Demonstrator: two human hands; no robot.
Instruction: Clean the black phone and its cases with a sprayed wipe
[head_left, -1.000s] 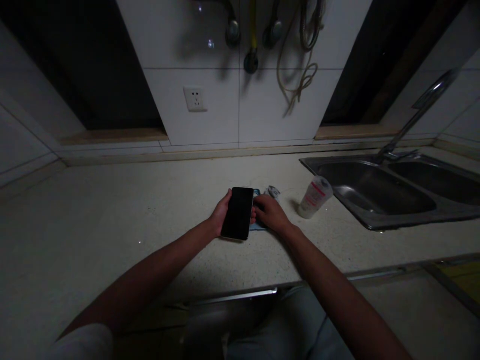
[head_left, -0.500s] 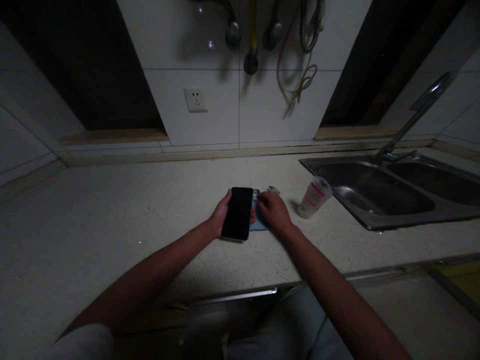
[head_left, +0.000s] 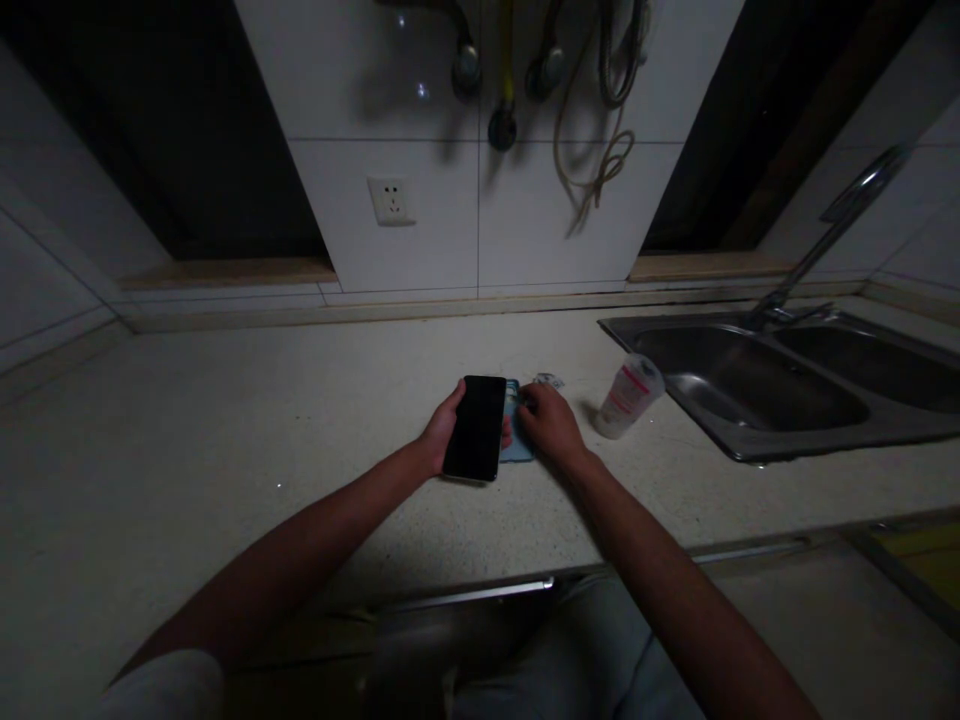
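A black smartphone (head_left: 475, 428), its screen dark and facing up, lies in my left hand (head_left: 442, 432). The thumb is along its left edge and fingertips wrap round the right edge. Partly under the phone, a light-blue flat item like a phone case (head_left: 519, 448) rests on the counter. My right hand (head_left: 550, 420) is over its right side, fingers curled in towards its upper part; what they pinch, if anything, is hidden. Just behind the right hand sits a small crumpled silvery scrap (head_left: 552, 380).
A translucent plastic cup (head_left: 628, 397) with red print stands tilted-looking right of my right hand. Farther right is a double steel sink (head_left: 739, 440) with a tall faucet (head_left: 840, 225). The wall holds a socket (head_left: 391, 201), pipe valves (head_left: 502, 127) and a hanging cord (head_left: 600, 180).
The fingers of my right hand have shifted slightly to the right over the light-blue item, showing more of its upper part. The phone and left hand are nearly unmoved.
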